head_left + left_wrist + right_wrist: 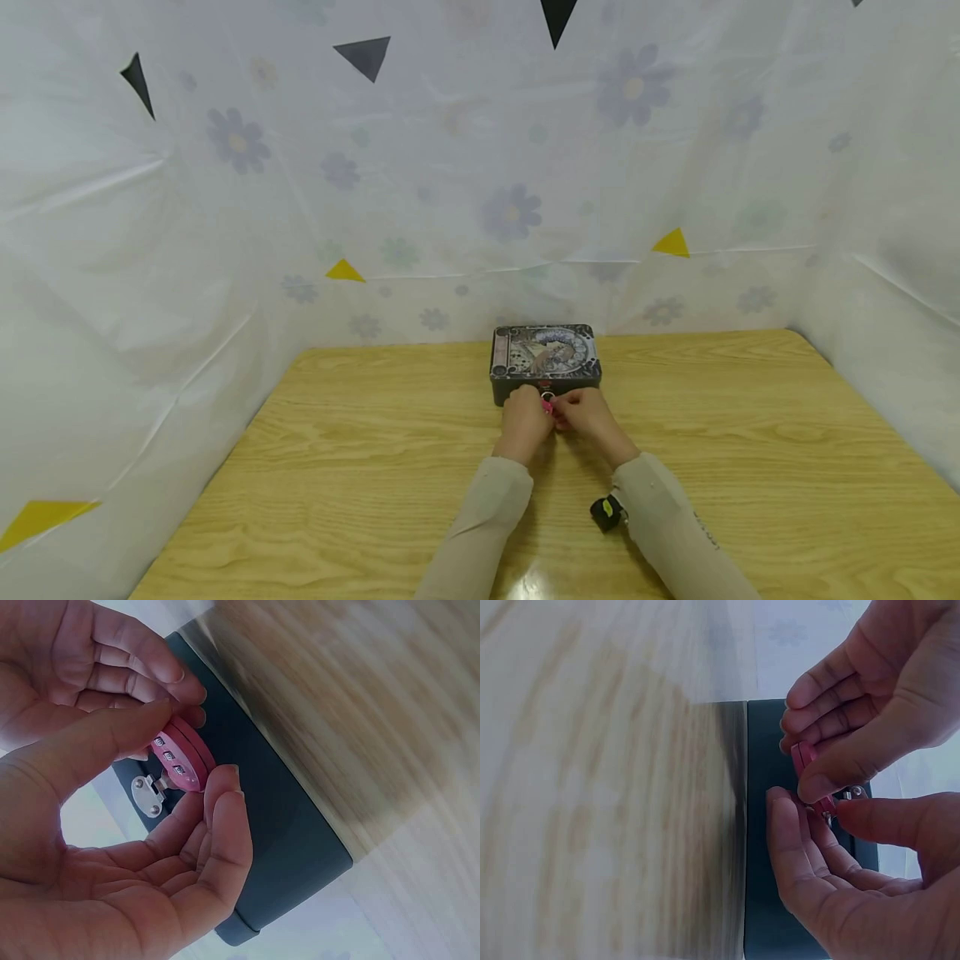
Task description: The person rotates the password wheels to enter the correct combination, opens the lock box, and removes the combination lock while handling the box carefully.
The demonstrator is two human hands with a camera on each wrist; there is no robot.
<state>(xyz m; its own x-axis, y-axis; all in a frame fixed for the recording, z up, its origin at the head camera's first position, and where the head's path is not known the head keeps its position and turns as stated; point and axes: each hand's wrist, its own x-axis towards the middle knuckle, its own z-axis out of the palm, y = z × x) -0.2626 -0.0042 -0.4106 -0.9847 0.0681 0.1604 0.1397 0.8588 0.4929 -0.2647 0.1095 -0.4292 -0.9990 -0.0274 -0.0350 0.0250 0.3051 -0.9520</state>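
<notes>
A small pink combination padlock (184,754) with number dials is at the front of a dark tin box (546,354) with a patterned lid. My left hand (525,421) grips the padlock between thumb and fingers. From the other side, my right hand (594,415) pinches its end near the shackle, the thumb close to the metal clasp (857,793). The left wrist view shows the silver clasp plate fixed to the box by rivets. Whether the shackle passes through the clasp is hidden by the fingers.
The box stands at the back of a wood-grain table (360,467), close to a white flowered sheet (450,167). Similar sheeting hangs at both sides. A black strapped device (606,512) is at the right sleeve.
</notes>
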